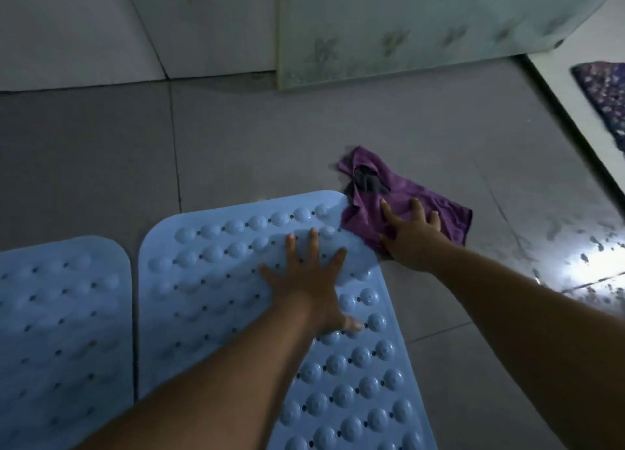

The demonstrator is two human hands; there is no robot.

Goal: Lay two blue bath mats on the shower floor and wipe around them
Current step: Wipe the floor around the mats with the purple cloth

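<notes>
Underfoot, a gray tiled floor (pixel 372 128), with pale wall tiles (pixel 84 26) along its far edge and a frosted glass panel (pixel 422 26) with faint flower marks standing at the far right. Down at the near left edge, one blue bath mat (pixel 61 331) lying flat, bumps and small holes all over it. Just beside it, apart by a narrow strip of bare tile, the second blue bath mat (pixel 209 280), also flat, running from mid-floor toward the near edge, its far right corner touching a purple cloth (pixel 389 192). Crumpled on the tile, that cloth, with a darker gray patch showing near its far end. Past the floor's right edge, beyond a raised pale threshold (pixel 568 118), a dark patterned rug (pixel 605 94), only partly in view. Near the right edge, wet glare on the tile. Pressed flat on the second mat, the left hand (pixel 307 280), fingers spread wide apart, gripping nothing. Laid flat on the near part of the cloth, the right hand (pixel 412 233), fingers splayed, palm down, not closed around the fabric.
</notes>
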